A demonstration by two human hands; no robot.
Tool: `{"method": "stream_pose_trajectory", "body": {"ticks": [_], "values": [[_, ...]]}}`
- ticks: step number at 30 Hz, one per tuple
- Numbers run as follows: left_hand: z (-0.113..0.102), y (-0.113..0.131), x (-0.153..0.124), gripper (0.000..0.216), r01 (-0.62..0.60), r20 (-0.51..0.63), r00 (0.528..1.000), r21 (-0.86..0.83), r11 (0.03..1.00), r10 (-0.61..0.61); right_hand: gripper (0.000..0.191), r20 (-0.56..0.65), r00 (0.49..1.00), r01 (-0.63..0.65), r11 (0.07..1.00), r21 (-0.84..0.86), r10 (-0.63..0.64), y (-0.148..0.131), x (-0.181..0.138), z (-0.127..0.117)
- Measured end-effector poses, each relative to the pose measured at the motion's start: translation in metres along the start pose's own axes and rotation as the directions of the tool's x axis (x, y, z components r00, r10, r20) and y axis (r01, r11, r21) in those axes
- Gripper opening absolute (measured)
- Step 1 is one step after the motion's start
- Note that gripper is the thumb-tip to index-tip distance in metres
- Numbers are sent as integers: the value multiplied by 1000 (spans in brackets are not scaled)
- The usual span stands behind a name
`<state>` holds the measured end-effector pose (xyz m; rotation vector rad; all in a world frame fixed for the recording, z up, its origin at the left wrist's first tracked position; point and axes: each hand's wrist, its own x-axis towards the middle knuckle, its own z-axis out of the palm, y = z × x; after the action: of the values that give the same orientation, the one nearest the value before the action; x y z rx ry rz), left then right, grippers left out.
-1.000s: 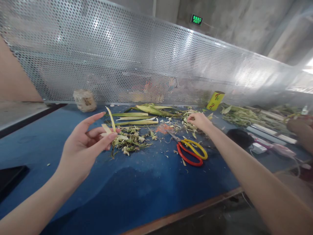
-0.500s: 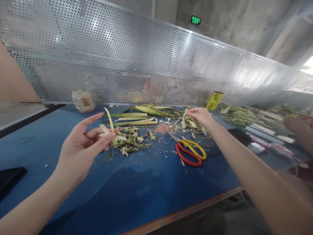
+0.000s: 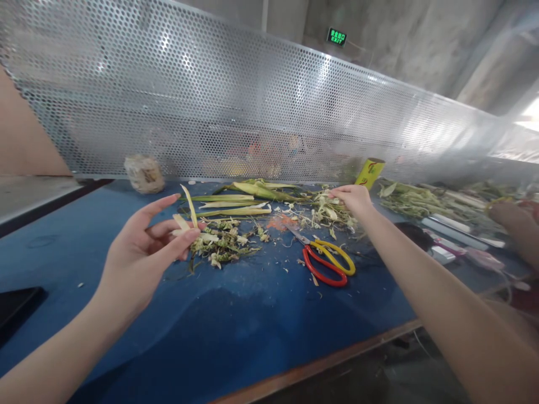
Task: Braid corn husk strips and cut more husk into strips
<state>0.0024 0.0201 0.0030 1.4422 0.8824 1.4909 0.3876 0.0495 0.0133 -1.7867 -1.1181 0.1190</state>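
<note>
My left hand (image 3: 145,252) is raised over the blue table (image 3: 252,320), thumb and fingers pinching pale yellow leaf strips (image 3: 188,213) that stick up from it. My right hand (image 3: 352,199) reaches far across and is closed on a clump of pale green plant scraps (image 3: 328,213) lifted slightly off the table. Between the hands lies a heap of chopped plant bits (image 3: 221,241). Long green-yellow leaves (image 3: 240,199) lie behind it. Scissors (image 3: 326,261) with one red and one yellow handle lie just below my right forearm.
A perforated metal screen (image 3: 252,118) walls the table's far side. A wrapped lump (image 3: 144,173) and a yellow can (image 3: 369,172) stand against it. More stalks (image 3: 416,199) and tools lie to the right, where another person's hand (image 3: 511,219) shows. A dark object (image 3: 17,306) sits at the left edge.
My right hand has gathered the plant scraps and drawn them up and to the right, away from the heap. My left hand has held its leaf strips almost still.
</note>
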Motion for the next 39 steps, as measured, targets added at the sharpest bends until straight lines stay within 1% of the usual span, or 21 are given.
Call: {"method": "stream_pose_trajectory", "body": {"ticks": [4,9,12,17,21,23,25,30,34,39], "values": [[-1,0,0,64,-4,9,1000,14,1000,4,26,-5,1000,15,999,-33,-15,-2,-4,-2],[-1,-1,0,65,-2,8,1000,29,1000,1,26,25,997,80,976,-204,-76,-4,-6,-4],[-1,-1,0,66,9,1,1000,29,1000,-9,21,59,993,113,960,-257,-101,-4,-5,-2],[-1,0,0,66,9,6,1000,28,1000,-9,14,176,970,222,908,-355,-168,-2,-6,7],[-1,0,0,64,10,6,1000,16,1000,-11,12,329,920,351,820,-452,-213,0,-9,21],[-1,0,0,65,4,-1,1000,18,1000,-4,11,394,897,394,764,-511,-199,4,-11,28],[-1,0,0,65,2,-5,1000,21,1000,-2,9,432,886,416,708,-571,-172,8,-12,34],[-1,0,0,66,11,-4,1000,3,1000,-11,12,451,883,431,605,-670,-129,16,-16,43],[0,0,0,65,1,0,1000,11,1000,-1,9,460,882,432,573,-697,-105,16,-17,44],[-1,0,0,64,13,0,1000,13,1000,-13,7,460,883,424,587,-690,-97,11,-18,40]]}}
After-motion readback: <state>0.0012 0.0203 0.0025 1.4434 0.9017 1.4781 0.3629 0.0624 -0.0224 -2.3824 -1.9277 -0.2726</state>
